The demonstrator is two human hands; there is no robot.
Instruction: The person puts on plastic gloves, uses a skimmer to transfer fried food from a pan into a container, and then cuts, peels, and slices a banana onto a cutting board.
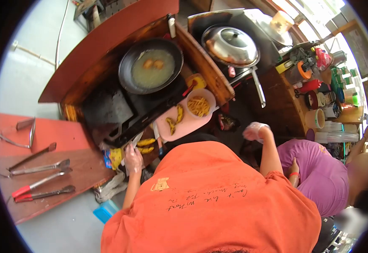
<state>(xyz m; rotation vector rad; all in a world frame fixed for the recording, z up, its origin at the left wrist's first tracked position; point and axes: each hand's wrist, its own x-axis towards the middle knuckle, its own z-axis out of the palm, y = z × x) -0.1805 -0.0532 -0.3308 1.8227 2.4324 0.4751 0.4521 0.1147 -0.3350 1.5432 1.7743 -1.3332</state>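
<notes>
My left hand [133, 159], in a clear plastic glove, is at the left by the stove's front edge. Its fingers are drawn together at a pale strip I cannot make out. Yellow bananas [146, 146] lie right beside it, next to a knife [158, 139] and a yellow and blue packet [113, 158]. My right hand [255, 131], also gloved, is raised at the right with curled fingers. On a pink cutting board [188, 128] lie dark-spotted banana pieces [171, 125] and a white bowl of cut strips [198, 105].
Two brown pieces fry in oil in a black wok [125, 69]. A lidded pan [230, 44] stands on another burner. Several tongs [40, 168] lie on the red table [7, 126]. A person in purple [314, 177] is close on my right, near shelves of containers [314, 119].
</notes>
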